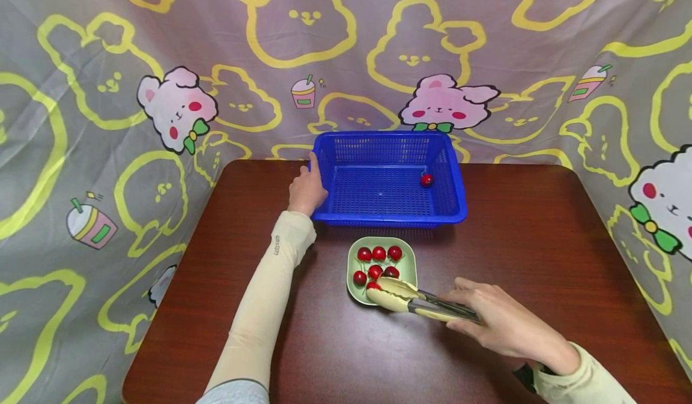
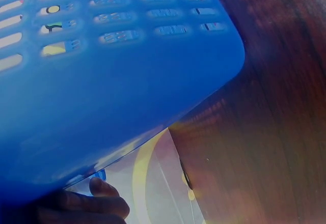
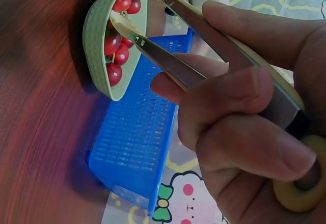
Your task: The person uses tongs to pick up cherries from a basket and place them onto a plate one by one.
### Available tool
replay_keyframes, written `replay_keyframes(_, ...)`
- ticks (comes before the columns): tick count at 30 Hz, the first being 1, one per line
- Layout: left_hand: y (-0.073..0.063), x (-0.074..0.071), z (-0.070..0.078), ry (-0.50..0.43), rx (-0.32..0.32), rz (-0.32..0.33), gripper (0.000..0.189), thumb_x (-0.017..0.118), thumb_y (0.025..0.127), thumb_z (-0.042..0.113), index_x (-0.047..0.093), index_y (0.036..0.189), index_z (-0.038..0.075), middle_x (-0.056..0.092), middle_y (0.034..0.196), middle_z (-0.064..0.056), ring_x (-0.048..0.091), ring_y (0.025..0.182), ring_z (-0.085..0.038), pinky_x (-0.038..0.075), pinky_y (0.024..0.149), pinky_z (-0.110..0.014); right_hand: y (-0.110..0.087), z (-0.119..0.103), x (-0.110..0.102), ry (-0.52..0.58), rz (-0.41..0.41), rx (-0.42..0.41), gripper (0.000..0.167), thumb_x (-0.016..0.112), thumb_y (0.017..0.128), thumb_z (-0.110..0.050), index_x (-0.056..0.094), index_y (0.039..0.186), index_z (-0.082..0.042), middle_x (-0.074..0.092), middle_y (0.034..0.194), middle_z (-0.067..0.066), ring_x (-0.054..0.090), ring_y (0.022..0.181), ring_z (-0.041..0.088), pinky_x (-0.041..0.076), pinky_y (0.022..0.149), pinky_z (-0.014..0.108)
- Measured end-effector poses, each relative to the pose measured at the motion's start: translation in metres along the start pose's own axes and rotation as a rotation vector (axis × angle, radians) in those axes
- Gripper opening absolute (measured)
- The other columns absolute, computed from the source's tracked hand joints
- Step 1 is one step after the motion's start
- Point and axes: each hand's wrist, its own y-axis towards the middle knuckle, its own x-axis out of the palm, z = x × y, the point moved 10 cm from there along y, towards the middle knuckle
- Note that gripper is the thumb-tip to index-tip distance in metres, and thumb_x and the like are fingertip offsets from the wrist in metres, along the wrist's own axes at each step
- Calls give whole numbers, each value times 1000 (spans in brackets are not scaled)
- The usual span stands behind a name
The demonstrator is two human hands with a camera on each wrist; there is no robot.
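Note:
My left hand (image 1: 308, 191) grips the left rim of a blue plastic basket (image 1: 389, 218), its index finger lying along the edge. In the left wrist view the basket wall (image 2: 117, 86) fills much of the picture, and a few fingertips (image 2: 109, 196) show by the rim. My right hand (image 1: 500, 317) holds metal tongs (image 1: 432, 308) with cream-coloured tips. These tips stand apart over the near side of a light green bowl (image 1: 411, 254), around a cherry (image 1: 372, 286) partly hidden by them. Several other red cherries (image 3: 113, 42) with stems lie in the bowl.
A single cherry (image 1: 427, 180) lies inside the basket, toward its right. The bowl stands just in front of the basket on a dark brown wooden table (image 1: 530, 242). A patterned curtain (image 1: 367, 44) hangs behind the table and along both sides.

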Motion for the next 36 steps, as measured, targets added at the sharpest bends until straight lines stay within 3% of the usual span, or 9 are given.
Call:
replay_keyframes(9, 0, 0, 0, 5, -1, -8, 97, 68, 93, 16, 5, 167, 9, 50, 144, -30, 68, 96, -46, 55, 88, -58, -1, -2, -14, -3, 22, -3, 37, 85, 83, -19, 77, 119, -19, 49, 86, -17, 45, 71, -4, 43, 64, 20)
replay_keyframes(16, 0, -1, -1, 5, -4, 0, 94, 67, 93, 14, 8, 167, 9, 51, 144, -29, 67, 89, -43, 56, 84, -56, 6, -1, -50, -18, 144, -11, 43, 86, 83, -16, 75, 125, -17, 44, 82, -16, 38, 68, -6, 37, 63, 17)
replay_keyframes(22, -1, 1, -1, 5, -4, -9, 95, 67, 93, 15, 7, 167, 9, 50, 144, -29, 67, 90, -43, 56, 84, -56, 16, 15, -79, -15, 228, 94, 43, 83, 87, -15, 73, 129, -15, 45, 81, -13, 40, 68, -1, 36, 59, 20)
replay_keyframes(28, -1, 1, -1, 10, -6, -10, 97, 67, 94, 16, 5, 167, 9, 50, 143, -29, 67, 89, -43, 56, 84, -56, 30, 41, -102, -118, 304, 211, 44, 83, 87, -17, 73, 128, -7, 47, 77, -4, 39, 66, 9, 33, 58, 27)
replay_keyframes(36, -2, 0, -1, 5, -6, -2, 96, 70, 93, 17, 8, 167, 9, 51, 143, -29, 68, 90, -44, 56, 85, -56, 54, 74, -97, -148, 252, 315, 39, 78, 90, -17, 73, 124, 1, 56, 81, 7, 45, 68, 20, 34, 60, 34)
